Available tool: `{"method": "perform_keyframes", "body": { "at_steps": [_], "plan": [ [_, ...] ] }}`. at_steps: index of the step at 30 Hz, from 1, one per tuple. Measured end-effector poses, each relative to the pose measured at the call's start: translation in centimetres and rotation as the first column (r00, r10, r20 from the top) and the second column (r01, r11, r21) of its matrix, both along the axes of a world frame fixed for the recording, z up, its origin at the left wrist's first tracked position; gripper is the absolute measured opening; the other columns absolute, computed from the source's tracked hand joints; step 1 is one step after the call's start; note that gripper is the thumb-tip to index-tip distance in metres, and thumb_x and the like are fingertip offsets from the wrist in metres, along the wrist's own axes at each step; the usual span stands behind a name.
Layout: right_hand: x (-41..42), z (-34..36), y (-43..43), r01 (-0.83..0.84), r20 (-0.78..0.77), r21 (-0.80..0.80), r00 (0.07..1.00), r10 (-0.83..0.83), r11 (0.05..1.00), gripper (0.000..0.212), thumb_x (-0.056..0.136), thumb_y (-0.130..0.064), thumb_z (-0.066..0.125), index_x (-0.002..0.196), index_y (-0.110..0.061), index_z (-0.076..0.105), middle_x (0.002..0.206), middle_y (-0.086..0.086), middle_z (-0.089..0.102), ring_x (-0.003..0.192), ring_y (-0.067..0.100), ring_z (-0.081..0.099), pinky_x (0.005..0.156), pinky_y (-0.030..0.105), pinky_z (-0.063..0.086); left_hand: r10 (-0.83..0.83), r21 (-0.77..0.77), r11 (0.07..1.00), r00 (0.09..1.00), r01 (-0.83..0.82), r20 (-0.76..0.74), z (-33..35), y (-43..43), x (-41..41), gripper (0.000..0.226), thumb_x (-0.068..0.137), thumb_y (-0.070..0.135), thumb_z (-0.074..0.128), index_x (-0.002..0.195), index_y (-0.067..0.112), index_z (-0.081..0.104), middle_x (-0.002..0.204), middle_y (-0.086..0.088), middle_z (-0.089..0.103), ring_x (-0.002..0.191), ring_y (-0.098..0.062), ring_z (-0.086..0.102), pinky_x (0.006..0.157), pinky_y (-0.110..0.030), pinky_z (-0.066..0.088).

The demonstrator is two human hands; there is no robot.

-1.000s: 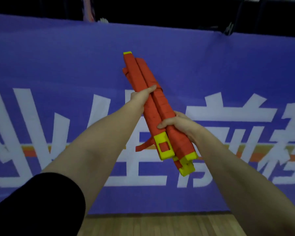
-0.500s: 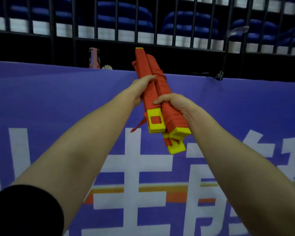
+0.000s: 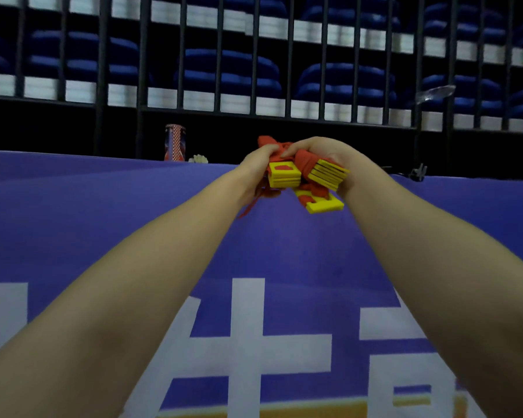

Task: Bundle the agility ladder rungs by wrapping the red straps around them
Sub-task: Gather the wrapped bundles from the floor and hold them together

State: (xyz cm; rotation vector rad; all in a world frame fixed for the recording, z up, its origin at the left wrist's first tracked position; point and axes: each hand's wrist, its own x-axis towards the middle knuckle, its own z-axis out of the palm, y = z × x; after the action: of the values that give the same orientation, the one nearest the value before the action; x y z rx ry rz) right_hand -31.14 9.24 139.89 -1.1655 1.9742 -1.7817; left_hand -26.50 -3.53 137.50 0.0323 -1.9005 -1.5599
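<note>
Left hand (image 3: 255, 168), right hand (image 3: 329, 152) — fingers (image 3: 293, 149) curled round rung bundle (image 3: 284, 176) (red straps (image 3: 307, 164) wrapped on it).

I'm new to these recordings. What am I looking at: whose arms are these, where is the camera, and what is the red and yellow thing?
There is no machine here. The camera sits on a person's head and looks forward and down, so the two bare arms reaching in are that person's own. The left hand and right hand both grip one bundle held up in the air, not on any surface. It is the yellow rungs of an agility ladder, seen end-on, with red straps wound round them. A loose strap end hangs below the left hand. Behind is a banner with white characters, and above it a dark railing and blue seats.
</note>
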Motion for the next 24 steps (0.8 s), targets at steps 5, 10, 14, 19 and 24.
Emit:
{"method": "perform_keyframes", "body": {
  "at_steps": [5, 10, 14, 19, 24],
  "plan": [
    [-5.1, 2.1, -2.4, -0.051, -0.059, -0.009, 0.997, 0.05, 0.999, 0.026, 0.102, -0.02, 0.04, 0.082, -0.009, 0.052, 0.042, 0.001, 0.061, 0.036, 0.013, 0.06, 0.034, 0.018, 0.045, 0.088, -0.087, 0.992, 0.996, -0.089, -0.019, 2.2, -2.7, -4.1, 0.029, 0.096, 0.035, 0.04, 0.082, 0.02, 0.059, 0.073, -0.005, 0.061, 0.061, -0.02, 0.056, 0.059, -0.025, 0.042],
    [-9.9, 5.2, -5.4, -0.032, -0.088, 0.085, 0.995, 0.04, 0.996, 0.02, 0.092, -0.018, 0.055, 0.091, 0.002, 0.061, 0.067, 0.015, 0.069, 0.055, 0.023, 0.067, 0.048, 0.027, 0.054, 0.289, -0.226, 0.917, 0.938, -0.328, -0.192, 4.6, -5.9, -8.0, 0.058, 0.083, 0.059, 0.044, 0.118, 0.017, 0.063, 0.121, -0.007, 0.059, 0.109, -0.021, 0.053, 0.096, -0.034, 0.042],
    [-13.6, 6.9, -8.6, 0.066, -0.195, 0.135, 0.98, -0.039, 0.989, 0.02, 0.089, -0.016, 0.061, 0.104, -0.003, 0.064, 0.082, 0.015, 0.067, 0.068, 0.024, 0.065, 0.062, 0.032, 0.055, 0.082, -0.38, 0.904, 0.952, -0.196, -0.296, 4.6, -7.3, -9.7, 0.044, 0.099, 0.044, 0.036, 0.129, 0.019, 0.057, 0.115, 0.011, 0.057, 0.11, -0.006, 0.052, 0.074, -0.012, 0.039],
    [-17.8, 7.6, -11.2, 0.089, -0.191, -0.061, 0.977, -0.099, 0.994, 0.02, 0.1, -0.013, 0.045, 0.083, -0.009, 0.056, 0.07, 0.009, 0.063, 0.042, 0.013, 0.063, 0.038, 0.021, 0.048, -0.056, -0.548, 0.831, 0.965, -0.098, -0.258, 3.7, -10.1, -11.5, 0.063, 0.078, 0.034, 0.067, 0.135, 0.025, 0.045, 0.13, 0.004, 0.054, 0.117, -0.005, 0.054, 0.094, -0.019, 0.048],
    [-21.0, 7.2, -13.9, 0.055, -0.096, -0.286, 0.992, -0.086, 0.957, 0.032, 0.105, -0.017, 0.028, 0.078, -0.015, 0.045, 0.035, -0.01, 0.055, 0.03, 0.001, 0.053, 0.03, 0.016, 0.041, -0.126, -0.641, 0.767, 0.971, -0.036, -0.205, 5.3, -10.8, -12.1, 0.064, 0.076, 0.029, 0.076, 0.131, 0.033, 0.044, 0.129, 0.012, 0.051, 0.115, 0.004, 0.051, 0.092, -0.015, 0.048]
  ]
}}
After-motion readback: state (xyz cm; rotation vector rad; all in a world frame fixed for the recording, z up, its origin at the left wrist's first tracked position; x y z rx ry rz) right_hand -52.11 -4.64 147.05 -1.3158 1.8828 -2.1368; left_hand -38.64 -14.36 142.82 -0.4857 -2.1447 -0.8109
